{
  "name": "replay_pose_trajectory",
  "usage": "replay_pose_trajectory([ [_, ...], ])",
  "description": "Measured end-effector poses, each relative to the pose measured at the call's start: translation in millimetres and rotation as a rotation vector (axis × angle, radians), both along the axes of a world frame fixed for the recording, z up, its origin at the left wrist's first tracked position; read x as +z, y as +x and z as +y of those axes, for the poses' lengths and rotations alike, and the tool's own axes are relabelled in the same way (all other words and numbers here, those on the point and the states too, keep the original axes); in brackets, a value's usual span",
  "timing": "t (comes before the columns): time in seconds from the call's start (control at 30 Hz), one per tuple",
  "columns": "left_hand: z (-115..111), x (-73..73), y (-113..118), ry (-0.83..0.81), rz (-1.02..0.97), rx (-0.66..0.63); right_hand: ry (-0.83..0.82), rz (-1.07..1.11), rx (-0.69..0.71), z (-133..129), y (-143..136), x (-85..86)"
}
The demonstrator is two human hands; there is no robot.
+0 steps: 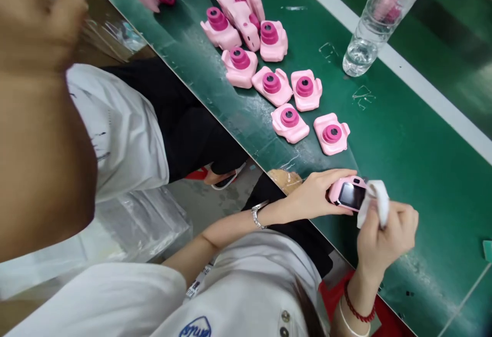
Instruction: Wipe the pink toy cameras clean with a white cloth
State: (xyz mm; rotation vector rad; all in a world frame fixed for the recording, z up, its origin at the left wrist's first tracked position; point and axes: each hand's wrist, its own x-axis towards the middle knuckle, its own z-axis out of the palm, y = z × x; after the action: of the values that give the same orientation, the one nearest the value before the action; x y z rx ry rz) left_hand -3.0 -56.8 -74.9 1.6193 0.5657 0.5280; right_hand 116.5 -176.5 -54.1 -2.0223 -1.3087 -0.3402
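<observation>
A small pink toy camera [348,193], its dark screen facing up, is gripped in my left hand [317,193], which wears a silver watch. My right hand [388,232] pinches a folded white cloth [378,198] and presses it against the camera's right end, hiding that part. Closest to my hands on the green table lies another pink toy camera [331,133] with its magenta lens up. Several more of these cameras spread toward the upper left, among them one [290,121] beside the table edge and a heap [238,6] farther off.
A clear plastic bottle [363,44] with some liquid stands on the green table [434,173] near a white strip [423,80]. At left, a co-worker's arm [42,162] and raised hand [42,14] fill the foreground. Clear plastic wrapping [146,224] lies below the table edge.
</observation>
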Motion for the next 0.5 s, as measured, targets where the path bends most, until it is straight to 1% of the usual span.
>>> replay_pose_trajectory([
  [0.07, 0, -0.5, 0, 0.015, -0.014, -0.001, -0.124, -0.181, 0.138, 5, 2, 5.4],
  [0.13, 0, -0.3, -1, 0.031, -0.037, 0.0, -0.195, -0.225, 0.207, 9, 3, 10.2],
  [0.2, 1, -0.2, -1, 0.046, -0.054, -0.005, -0.208, -0.227, 0.232, 10, 6, 12.5],
  [0.27, 1, -0.2, -1, 0.054, -0.054, -0.013, -0.181, -0.225, 0.205, 6, 12, 11.2],
  [0.4, 1, 0.3, 0, 0.049, -0.011, -0.01, -0.052, -0.108, 0.072, 1, 20, 0.6],
  [0.5, 0, 0.9, 0, 0.028, 0.006, 0.0, -0.042, -0.104, 0.05, 4, 17, -6.4],
])
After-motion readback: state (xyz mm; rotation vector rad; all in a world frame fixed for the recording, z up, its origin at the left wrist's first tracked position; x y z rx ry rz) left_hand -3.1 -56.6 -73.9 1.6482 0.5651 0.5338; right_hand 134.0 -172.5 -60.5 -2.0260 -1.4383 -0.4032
